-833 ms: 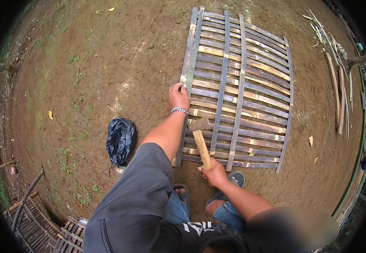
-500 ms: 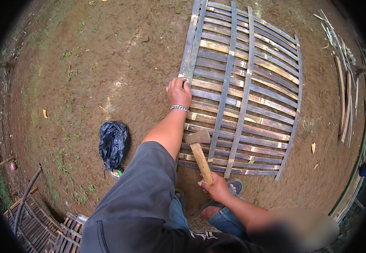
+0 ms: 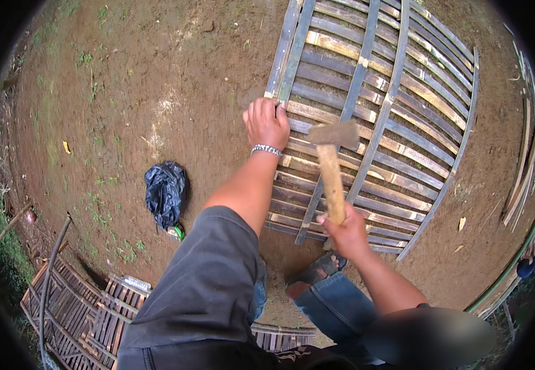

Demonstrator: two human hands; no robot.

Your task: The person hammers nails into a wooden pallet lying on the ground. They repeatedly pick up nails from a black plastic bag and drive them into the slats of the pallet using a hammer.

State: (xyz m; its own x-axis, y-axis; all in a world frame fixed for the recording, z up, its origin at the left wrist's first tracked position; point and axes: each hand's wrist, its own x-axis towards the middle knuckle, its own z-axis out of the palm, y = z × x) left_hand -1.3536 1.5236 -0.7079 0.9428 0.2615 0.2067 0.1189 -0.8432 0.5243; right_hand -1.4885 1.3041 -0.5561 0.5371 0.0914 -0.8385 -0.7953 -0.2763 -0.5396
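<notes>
Right grip (image 3: pixel 346 233) is wrapped round the hammer (image 3: pixel 331 169) by its handle; head is ahead of it, tipped slightly left, looks raised over the slats (image 3: pixel 328 44). Left grip (image 3: pixel 267 122) has its fingers curled down at the left rail (image 3: pixel 284 52). Can't tell if it's pinching anything there or just steadying; the fingers hide it.

Panel (image 3: pixel 389 98) lies on the ground (image 3: pixel 113 92), right of the left grip, near end just ahead of the right grip.

Status: frame mostly together, I'd judge. Slats are laid side to side, 2 mid strips (image 3: pixel 357 80) cross them, right rail (image 3: pixel 456 163) is on along the side opposite the left grip. Left rail shows 2 strips side by side ahead of the left grip; nearer than that, hand and forearm cover part.

Left: likely fixing at the left rail, judging by where the left grip sits. Which joints are already fast, can't read from here. Far end beyond the left grip is cut off, no call on it.

Also: loose strips (image 3: pixel 529 163) right of and ahead of the right grip, past the panel. Black bag (image 3: pixel 165 194) left of and nearer than the left grip, well apart from the panel.
</notes>
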